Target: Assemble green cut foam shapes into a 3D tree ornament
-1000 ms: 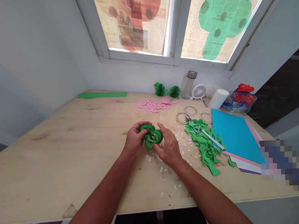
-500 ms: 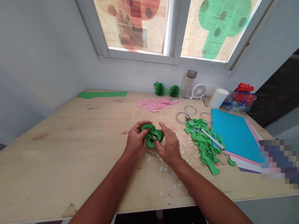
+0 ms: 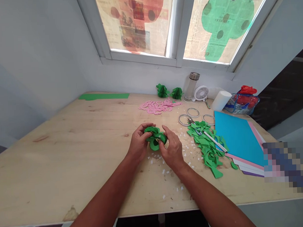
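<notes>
Between both hands, above the middle of the table, is a layered green paper flower (image 3: 154, 145) made of curved cut-out pieces. My left hand (image 3: 139, 140) grips its left side, thumb on top and fingers behind. On the right, my right hand (image 3: 172, 146) pinches the flower's edge between thumb and fingers. The fingertips behind the paper are partly hidden. Small white paper bits (image 3: 163, 172) are scattered on the table below and to the right of the hands.
Green paper scraps (image 3: 208, 151) lie right of my hands, with scissors (image 3: 191, 121), a white pen (image 3: 215, 141) and tape rolls (image 3: 193, 112). Coloured sheets (image 3: 238, 137) are farther right. Behind are pink cut-outs (image 3: 158, 106), two green paper shapes (image 3: 162, 90), a bottle (image 3: 191, 86) and a fan (image 3: 201, 92).
The paper flower has shifted slightly right and its loops sit a little differently. Both hands keep their hold on it.
</notes>
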Tool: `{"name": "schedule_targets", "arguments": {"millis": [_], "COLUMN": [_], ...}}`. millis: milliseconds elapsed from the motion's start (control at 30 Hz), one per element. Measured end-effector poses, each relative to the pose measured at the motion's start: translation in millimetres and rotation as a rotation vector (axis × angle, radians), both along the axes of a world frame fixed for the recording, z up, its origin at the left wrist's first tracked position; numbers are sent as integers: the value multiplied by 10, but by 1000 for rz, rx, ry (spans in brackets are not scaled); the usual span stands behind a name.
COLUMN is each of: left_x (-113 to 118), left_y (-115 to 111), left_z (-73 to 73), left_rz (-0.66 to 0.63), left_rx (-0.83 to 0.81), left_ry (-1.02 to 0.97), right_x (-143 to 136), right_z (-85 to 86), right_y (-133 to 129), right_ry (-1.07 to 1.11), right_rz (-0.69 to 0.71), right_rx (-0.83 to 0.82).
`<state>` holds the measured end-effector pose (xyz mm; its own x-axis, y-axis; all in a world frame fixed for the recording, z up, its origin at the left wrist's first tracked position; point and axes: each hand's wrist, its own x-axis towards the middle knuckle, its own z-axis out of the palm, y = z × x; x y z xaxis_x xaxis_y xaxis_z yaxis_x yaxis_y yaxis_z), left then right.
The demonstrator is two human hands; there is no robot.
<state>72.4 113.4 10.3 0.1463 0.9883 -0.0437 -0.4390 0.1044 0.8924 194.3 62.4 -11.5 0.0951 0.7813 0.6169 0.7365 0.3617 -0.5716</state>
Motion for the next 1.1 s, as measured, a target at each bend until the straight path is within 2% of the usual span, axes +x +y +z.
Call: {"name": "schedule_targets", "arguments": {"millis": [167, 367, 833, 1100], "left_x": [-17, -96, -88, -320], "left_y": [-3, -3, 28, 104], "left_z": [37, 99, 44, 92], "left_rz": [-32, -132, -44, -239], "left_rx": [5, 15, 110, 174], "left_ry": [2, -59, 176, 346], "right_x": [-18, -5, 29, 126], "right_z": [-1, 16, 28, 60], "right_y": [-1, 7, 18, 50], "right_ry": [100, 168, 200, 300], "right_rz": [-7, -29, -15, 51], "right_rx": [-35, -55, -48, -139]}}
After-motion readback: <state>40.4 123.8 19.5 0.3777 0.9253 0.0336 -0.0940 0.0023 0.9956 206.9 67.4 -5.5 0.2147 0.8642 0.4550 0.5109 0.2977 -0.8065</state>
